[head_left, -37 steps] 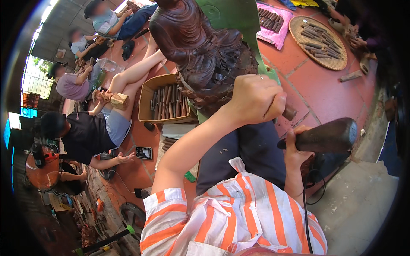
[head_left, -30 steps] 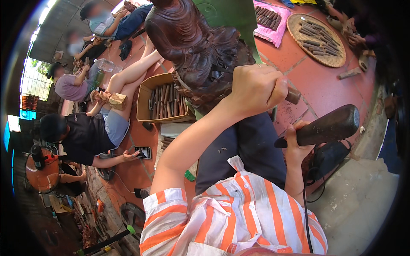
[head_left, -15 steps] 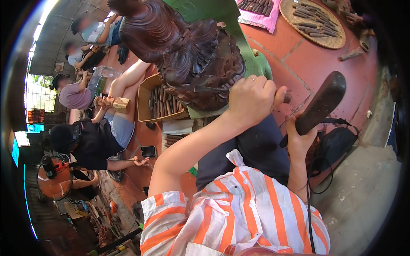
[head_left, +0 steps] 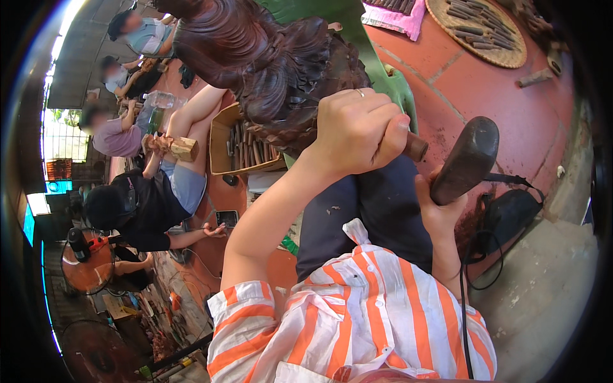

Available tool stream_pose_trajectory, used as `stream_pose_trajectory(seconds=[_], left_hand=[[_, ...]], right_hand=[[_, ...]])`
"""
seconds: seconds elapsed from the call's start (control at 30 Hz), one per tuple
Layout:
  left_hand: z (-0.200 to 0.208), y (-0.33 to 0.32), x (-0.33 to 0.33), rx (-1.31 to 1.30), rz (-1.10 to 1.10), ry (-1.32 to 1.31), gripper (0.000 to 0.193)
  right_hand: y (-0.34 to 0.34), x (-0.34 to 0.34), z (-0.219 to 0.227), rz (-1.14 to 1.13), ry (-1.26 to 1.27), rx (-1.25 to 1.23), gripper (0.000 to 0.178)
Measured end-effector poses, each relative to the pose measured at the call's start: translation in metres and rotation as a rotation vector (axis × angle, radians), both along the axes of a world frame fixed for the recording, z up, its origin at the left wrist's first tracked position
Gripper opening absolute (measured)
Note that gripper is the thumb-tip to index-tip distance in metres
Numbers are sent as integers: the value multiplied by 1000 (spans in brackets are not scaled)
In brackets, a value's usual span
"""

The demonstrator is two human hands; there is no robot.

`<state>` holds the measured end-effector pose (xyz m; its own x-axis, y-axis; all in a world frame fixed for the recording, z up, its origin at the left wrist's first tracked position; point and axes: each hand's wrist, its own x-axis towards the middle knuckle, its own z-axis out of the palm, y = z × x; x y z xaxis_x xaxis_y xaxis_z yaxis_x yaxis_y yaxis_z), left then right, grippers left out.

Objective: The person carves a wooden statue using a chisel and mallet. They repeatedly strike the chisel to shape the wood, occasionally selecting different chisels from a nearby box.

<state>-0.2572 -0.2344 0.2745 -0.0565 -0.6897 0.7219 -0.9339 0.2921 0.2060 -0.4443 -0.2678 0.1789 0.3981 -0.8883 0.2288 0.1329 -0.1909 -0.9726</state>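
Note:
A dark brown carved wooden statue (head_left: 271, 76) of a robed seated figure lies tilted before me on a green surface (head_left: 394, 89). My left hand (head_left: 363, 131) is closed around a carving chisel (head_left: 417, 148) at the statue's base. Only the butt of its round wooden handle sticks out past my thumb; the blade is hidden behind my fingers. My right hand (head_left: 440, 207) grips a dark, worn wooden mallet (head_left: 469, 156) with a rounded head. The mallet is lifted to the right of the chisel's butt, and a gap shows between them.
Left of the statue stands a box (head_left: 223, 137) of wooden-handled tools. A woven tray (head_left: 517, 54) with more tools and a pink cloth (head_left: 408, 22) lie on the tiled floor (head_left: 434, 115). A black bag (head_left: 511, 214) sits at right. Several people work at left, near a phone (head_left: 227, 219).
My left hand with the chisel has shifted a little left. The mallet in my right hand has turned and come left and slightly down, with its end facing me more.

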Motion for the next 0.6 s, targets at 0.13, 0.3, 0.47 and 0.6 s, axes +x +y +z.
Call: stream_pose_trajectory(seconds=[0.13, 0.3, 0.47, 0.6], left_hand=[[4, 2, 4, 7, -5, 38, 31], [19, 5, 8, 0, -50, 190, 34], [13, 3, 11, -22, -59, 188, 37], [10, -3, 9, -14, -38, 123, 35]], right_hand=[[0, -1, 5, 10, 27, -80, 17], [3, 1, 8, -2, -196, -95, 20], [-8, 3, 20, -17, 122, -233, 22], [-5, 4, 1, -70, -61, -225, 22]])
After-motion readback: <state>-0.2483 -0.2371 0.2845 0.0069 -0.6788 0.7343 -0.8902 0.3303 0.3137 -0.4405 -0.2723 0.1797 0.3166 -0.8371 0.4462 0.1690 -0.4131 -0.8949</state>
